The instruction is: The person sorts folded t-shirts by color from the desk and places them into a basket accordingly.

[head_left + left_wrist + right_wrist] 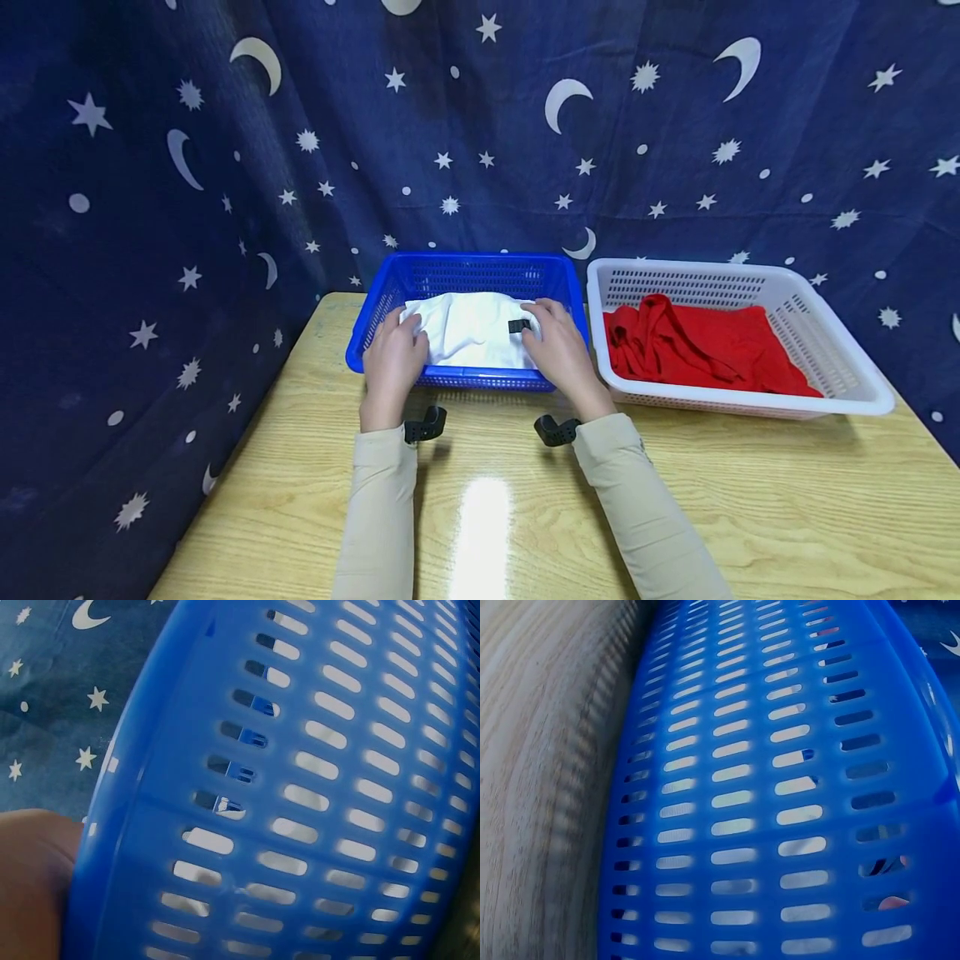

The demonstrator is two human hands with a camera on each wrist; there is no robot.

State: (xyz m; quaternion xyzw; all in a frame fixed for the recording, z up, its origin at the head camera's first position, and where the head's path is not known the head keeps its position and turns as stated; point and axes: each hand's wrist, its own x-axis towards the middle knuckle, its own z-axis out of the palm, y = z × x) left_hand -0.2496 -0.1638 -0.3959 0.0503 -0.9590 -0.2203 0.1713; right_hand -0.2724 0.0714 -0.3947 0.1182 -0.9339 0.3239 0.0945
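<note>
A folded white cloth [472, 329], likely a garment, lies inside a blue plastic basket [468, 373]. A small black patch [517, 326] shows near its right side. My left hand [393, 360] reaches over the basket's front rim and grips the cloth's left edge, thumb on top. At the right edge, my right hand [561, 346] pinches the cloth, its thumb by the black patch. In the left wrist view the slotted basket wall [300, 795] hides most of the work. White cloth [731, 772] shows through the slots in the right wrist view.
Right of the blue basket, close beside it, stands a white basket [742, 402] with a crumpled red cloth [705, 342] in it. Both are on a wooden table [480, 500]. A dark blue curtain [480, 125] with moons and stars hangs behind and along the left.
</note>
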